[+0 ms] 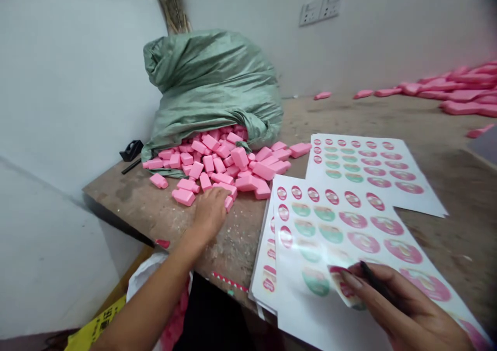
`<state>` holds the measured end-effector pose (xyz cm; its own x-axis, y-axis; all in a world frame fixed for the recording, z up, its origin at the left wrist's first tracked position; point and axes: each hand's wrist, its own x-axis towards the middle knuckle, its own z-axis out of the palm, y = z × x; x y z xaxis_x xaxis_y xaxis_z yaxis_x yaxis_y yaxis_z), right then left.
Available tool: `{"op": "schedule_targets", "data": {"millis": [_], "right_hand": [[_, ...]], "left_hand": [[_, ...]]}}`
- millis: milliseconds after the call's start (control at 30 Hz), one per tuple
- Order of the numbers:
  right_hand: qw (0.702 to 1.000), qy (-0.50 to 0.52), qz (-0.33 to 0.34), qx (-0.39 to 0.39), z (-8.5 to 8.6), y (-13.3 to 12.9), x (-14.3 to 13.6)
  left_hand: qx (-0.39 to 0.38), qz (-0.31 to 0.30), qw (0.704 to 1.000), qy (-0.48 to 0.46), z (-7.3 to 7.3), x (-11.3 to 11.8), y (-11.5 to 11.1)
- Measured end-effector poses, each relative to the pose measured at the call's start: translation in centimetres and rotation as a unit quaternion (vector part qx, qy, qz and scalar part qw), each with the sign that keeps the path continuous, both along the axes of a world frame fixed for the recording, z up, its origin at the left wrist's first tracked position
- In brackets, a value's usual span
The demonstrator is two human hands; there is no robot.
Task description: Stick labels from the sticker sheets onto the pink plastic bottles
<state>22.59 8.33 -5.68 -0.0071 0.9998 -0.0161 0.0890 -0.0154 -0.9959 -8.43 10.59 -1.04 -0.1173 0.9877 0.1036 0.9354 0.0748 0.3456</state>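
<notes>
My left hand (212, 211) reaches to the near edge of a heap of small pink bottles (221, 164), its fingers closed at one bottle. The heap spills from the mouth of a green sack (217, 82). Over the sheets at the lower right, my right hand (404, 299) pinches a peeled sticker (347, 289) between thumb and finger. A dark, slim tool (378, 283) also lies in that hand. Under it is a white sheet (289, 299) with rows of pink and green oval stickers. Another sticker sheet (419, 201) lies behind.
Larger pink pieces (466, 89) are piled at the back right of the table (155, 206). A black tape dispenser (131, 150) stands at the left edge. Below the front edge hangs a white bag (145, 273) holding pink items. Walls stand behind and at left.
</notes>
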Motion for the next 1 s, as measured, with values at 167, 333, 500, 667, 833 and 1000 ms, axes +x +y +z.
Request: {"op": "schedule_targets", "data": {"millis": [167,333,500,667,833,1000], "right_hand": [[0.998,-0.028,-0.021,-0.052,2.1,-0.6,-0.5],[0.999,-0.016,0.005,-0.048,3.5,-1.3,-1.2],[0.997,0.039,0.022,-0.068,4.5,-2.2,-1.7],[0.992,0.094,0.005,-0.084,5.0,-3.3,-1.9],[0.996,0.079,-0.007,-0.046,5.2,-4.3,-2.2],[0.998,0.055,-0.013,-0.027,5.5,-4.3,-2.9]], "left_hand": [[-0.046,-0.024,0.998,0.032,0.1,-3.2,1.7],[-0.036,-0.027,0.998,-0.041,0.6,-2.2,0.9],[-0.119,-0.017,0.848,-0.517,0.3,4.0,-3.7],[-0.237,0.021,0.521,-0.82,-0.4,10.5,-7.4],[-0.227,0.057,0.473,-0.85,0.0,12.3,-8.1],[-0.18,0.059,0.503,-0.843,0.4,13.0,-8.3]]}}
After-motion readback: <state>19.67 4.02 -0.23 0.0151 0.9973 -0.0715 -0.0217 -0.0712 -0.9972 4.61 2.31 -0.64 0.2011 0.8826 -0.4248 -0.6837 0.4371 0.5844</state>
